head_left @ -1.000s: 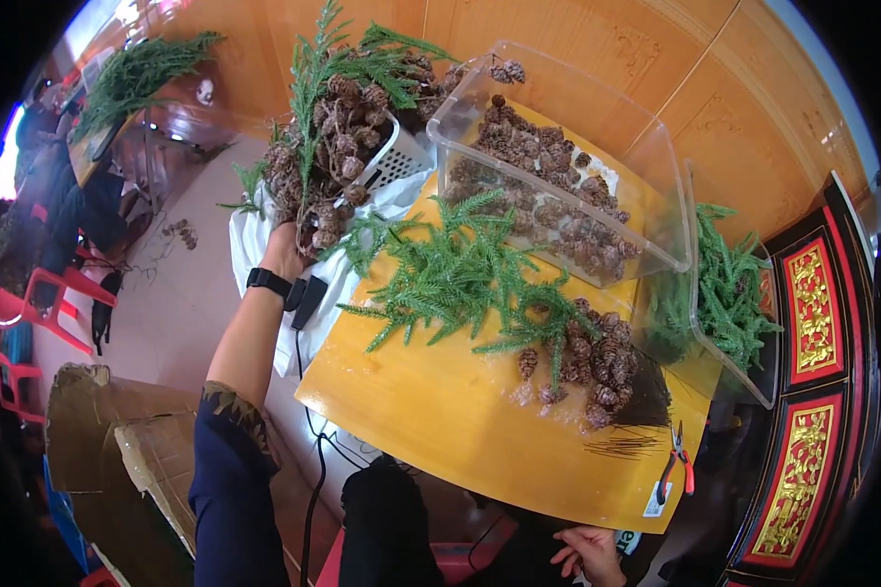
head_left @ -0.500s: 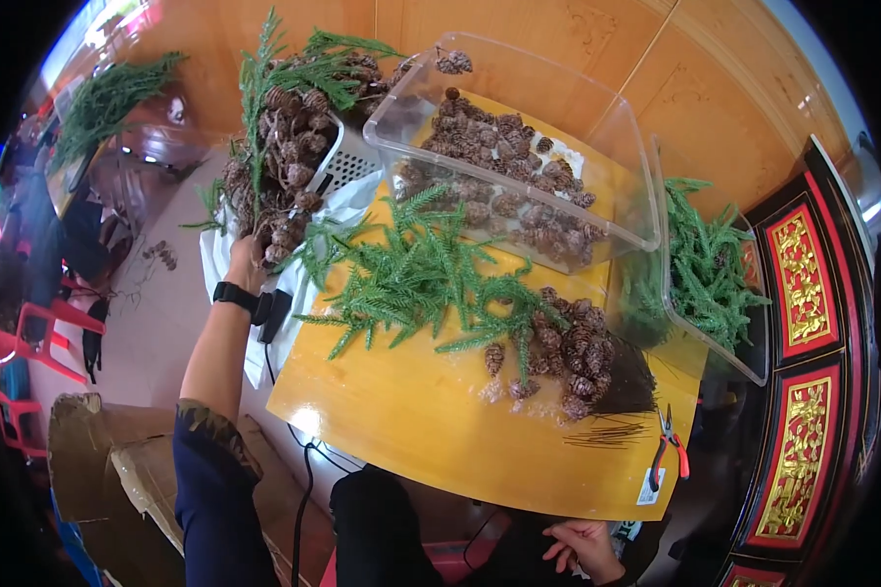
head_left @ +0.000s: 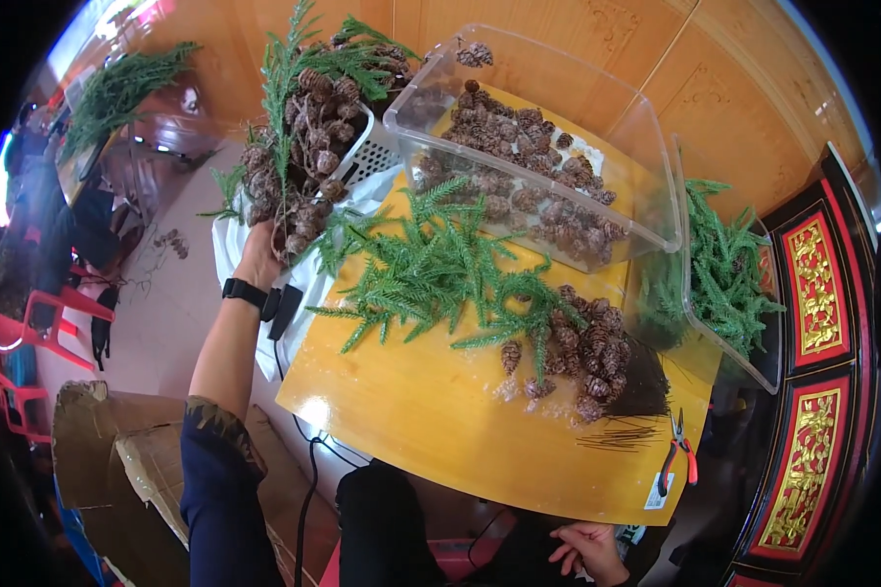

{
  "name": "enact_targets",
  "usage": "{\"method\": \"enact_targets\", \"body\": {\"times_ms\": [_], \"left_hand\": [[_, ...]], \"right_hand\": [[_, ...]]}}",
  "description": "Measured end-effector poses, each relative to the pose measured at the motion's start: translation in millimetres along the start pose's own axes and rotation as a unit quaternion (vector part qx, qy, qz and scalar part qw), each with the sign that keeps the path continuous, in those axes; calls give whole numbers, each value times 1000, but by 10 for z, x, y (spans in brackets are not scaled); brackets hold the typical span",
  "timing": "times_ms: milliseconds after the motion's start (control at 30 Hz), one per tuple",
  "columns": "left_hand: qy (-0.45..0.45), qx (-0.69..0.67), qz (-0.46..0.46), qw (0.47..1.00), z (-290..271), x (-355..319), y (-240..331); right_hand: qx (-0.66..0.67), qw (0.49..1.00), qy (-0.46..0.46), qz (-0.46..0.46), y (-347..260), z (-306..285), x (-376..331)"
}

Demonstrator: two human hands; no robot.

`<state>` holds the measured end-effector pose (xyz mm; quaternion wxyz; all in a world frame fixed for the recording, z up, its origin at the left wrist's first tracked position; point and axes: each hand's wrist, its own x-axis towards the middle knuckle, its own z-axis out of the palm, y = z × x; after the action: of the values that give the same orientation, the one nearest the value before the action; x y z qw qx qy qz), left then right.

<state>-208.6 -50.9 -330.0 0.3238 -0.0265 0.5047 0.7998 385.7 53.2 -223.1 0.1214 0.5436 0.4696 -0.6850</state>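
Note:
My left hand (head_left: pixel 256 256), with a black band on its wrist, reaches to the lower end of a large bunch of brown pine cones (head_left: pixel 308 147). Its fingers are mostly hidden among the cones and stems, so I cannot tell how firmly they grip. Green sprigs (head_left: pixel 282 88) rise from the bunch, which lies in and over a white perforated basket (head_left: pixel 370 155). Below the table's front edge, my right hand (head_left: pixel 589 550) hangs loosely, fingers partly bent and apart, holding nothing visible. Close above it on the table lie red-handled pliers (head_left: pixel 677 452).
The yellow table (head_left: pixel 411 421) bears green sprigs (head_left: pixel 431 264), piled pine cones (head_left: pixel 592 347) and thin dark wires (head_left: pixel 622 433). Behind stands a clear bin (head_left: pixel 538 196) of cones; at right, another clear bin (head_left: pixel 724 367) with greenery. Cardboard (head_left: pixel 117 470) and cables (head_left: pixel 308 489) lie below left.
The whole view has shifted slightly, moving the scene rightward in the picture. My left hand stays at the pine cone bunch; my right hand stays below the table edge.

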Motion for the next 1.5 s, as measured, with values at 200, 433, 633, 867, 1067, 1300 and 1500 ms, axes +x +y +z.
{"method": "enact_targets", "body": {"times_ms": [200,433,633,867,1067,1300,1500], "left_hand": [[-67,21,47,996,-207,157,-59],[-25,-20,-10,999,56,-126,-44],[2,-38,33,999,-128,95,-97],[55,-28,18,998,134,-119,0],[12,125,-140,982,-234,325,78],[-41,131,-111,984,-136,334,-31],[17,148,-124,981,52,197,-44]], "right_hand": [[-2,1000,1,-6,-38,31,2],[-6,1000,12,-6,-52,37,-27],[-2,999,10,-35,-15,56,-6],[0,1000,23,-20,-51,71,-19],[10,999,21,-26,1,58,11],[6,1000,23,-14,15,45,3],[7,999,22,-23,35,30,15]]}}
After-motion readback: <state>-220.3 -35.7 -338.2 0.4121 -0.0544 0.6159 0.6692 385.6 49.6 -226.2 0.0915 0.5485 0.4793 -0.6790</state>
